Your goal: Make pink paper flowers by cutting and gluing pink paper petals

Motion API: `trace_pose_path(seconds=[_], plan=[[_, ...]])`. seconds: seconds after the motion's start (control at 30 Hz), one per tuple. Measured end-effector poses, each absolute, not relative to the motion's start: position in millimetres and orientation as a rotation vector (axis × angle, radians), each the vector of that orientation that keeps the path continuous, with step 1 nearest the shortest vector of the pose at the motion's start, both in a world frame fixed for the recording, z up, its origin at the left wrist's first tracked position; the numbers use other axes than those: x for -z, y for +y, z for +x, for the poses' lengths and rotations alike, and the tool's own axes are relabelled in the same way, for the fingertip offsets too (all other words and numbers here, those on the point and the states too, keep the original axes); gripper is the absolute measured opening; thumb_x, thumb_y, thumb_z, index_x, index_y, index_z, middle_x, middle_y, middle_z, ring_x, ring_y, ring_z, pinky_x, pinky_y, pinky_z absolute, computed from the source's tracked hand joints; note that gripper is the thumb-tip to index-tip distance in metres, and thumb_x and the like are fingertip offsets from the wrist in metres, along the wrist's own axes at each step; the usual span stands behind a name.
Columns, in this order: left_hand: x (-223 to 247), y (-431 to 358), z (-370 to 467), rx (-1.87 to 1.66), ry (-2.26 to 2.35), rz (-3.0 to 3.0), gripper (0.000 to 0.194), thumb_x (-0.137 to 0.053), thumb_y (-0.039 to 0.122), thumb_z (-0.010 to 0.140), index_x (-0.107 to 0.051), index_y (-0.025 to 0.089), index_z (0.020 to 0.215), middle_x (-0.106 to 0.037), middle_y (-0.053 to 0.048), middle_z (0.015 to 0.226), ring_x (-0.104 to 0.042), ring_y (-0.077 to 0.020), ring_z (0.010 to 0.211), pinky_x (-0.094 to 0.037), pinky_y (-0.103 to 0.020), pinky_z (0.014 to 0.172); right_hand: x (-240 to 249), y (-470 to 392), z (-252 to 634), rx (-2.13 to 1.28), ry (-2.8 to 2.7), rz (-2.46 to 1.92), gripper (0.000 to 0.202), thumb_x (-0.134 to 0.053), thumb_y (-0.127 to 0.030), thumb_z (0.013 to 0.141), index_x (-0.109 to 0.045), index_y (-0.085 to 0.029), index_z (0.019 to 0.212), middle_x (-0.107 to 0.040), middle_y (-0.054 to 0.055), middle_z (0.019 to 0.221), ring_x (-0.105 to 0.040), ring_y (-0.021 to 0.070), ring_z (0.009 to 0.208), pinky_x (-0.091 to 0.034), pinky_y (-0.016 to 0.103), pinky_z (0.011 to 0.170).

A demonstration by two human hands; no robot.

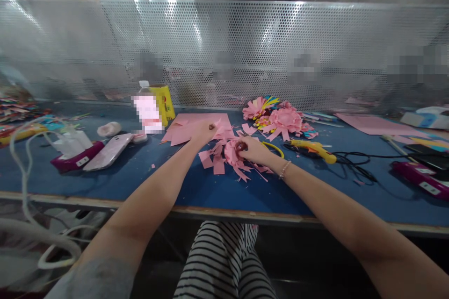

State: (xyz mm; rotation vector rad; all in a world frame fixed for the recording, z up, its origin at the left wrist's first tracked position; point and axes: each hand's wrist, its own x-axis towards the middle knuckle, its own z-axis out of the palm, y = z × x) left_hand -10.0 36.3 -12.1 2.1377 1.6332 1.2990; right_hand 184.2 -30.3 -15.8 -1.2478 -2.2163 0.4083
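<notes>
My left hand [206, 131] reaches over the pink paper sheets [182, 124], its fingers curled closed at a piece of pink paper [220, 129]. A little nearer to me, my right hand [255, 149] grips a pink paper flower [232, 154] with its fingers at the ruffled centre. Cut petals and strips spread out from the flower over the blue table [213, 194]. Just right of that hand lies a yellow glue gun [314, 148] with a black cord. Behind it sit finished-looking pink paper flowers [286, 119] with yellow and blue strips.
To the left are a bottle [147, 110], a yellow container [166, 103], a phone [108, 152] and a purple power strip [77, 156] with white plugs. Another purple power strip [421, 180] is at the right. A perforated metal screen [196, 51] closes off the back.
</notes>
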Motion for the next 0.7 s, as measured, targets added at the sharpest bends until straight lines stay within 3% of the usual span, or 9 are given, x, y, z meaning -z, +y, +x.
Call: trace_pose_path(seconds=[0.3, 0.47, 0.6, 0.7], plan=[[15.1, 36.7, -2.6, -1.295, 1.322, 1.897, 0.016, -0.051, 0.030, 0.063, -0.056, 0.015, 0.062, -0.049, 0.002, 0.050, -0.045, -0.0087, 0.048, -0.034, -0.021, 0.049, 18.8, -27.7, 190.4, -0.707, -2.166, -1.059, 0.014, -0.048, -0.014, 0.060, -0.039, -0.018, 0.070, -0.040, -0.005, 0.063, -0.040, 0.0075, 0.058, -0.035, 0.021, 0.054], [13.8, 31.4, 2.9, -1.316, 1.179, 1.795, 0.017, -0.054, 0.032, 0.063, -0.055, 0.015, 0.061, -0.046, 0.003, 0.050, -0.042, -0.0065, 0.046, -0.036, -0.020, 0.048, 12.4, -29.3, 196.7, -0.896, -2.180, -0.869, 0.029, -0.057, -0.025, 0.063, -0.044, -0.016, 0.088, -0.045, -0.002, 0.076, -0.044, 0.0084, 0.067, -0.038, 0.023, 0.062], [12.9, 27.7, 5.6, -1.312, 1.116, 1.769, 0.019, -0.054, 0.033, 0.065, -0.053, 0.015, 0.061, -0.044, 0.004, 0.050, -0.041, -0.0054, 0.045, -0.035, -0.019, 0.046, 5.5, -28.5, 207.0, -0.823, -2.209, -0.894, 0.014, -0.052, -0.028, 0.068, -0.044, -0.017, 0.068, -0.037, -0.005, 0.062, -0.038, 0.0066, 0.056, -0.034, 0.021, 0.054], [11.0, 23.2, 8.3, -1.277, 1.041, 1.765, 0.020, -0.054, 0.035, 0.065, -0.052, 0.015, 0.061, -0.043, 0.004, 0.050, -0.039, -0.0049, 0.044, -0.032, -0.018, 0.044, 1.8, -24.0, 217.5, -0.720, -2.050, -0.943, 0.015, -0.049, -0.027, 0.069, -0.039, -0.017, 0.062, -0.033, -0.005, 0.058, -0.035, 0.0063, 0.053, -0.031, 0.020, 0.051]])
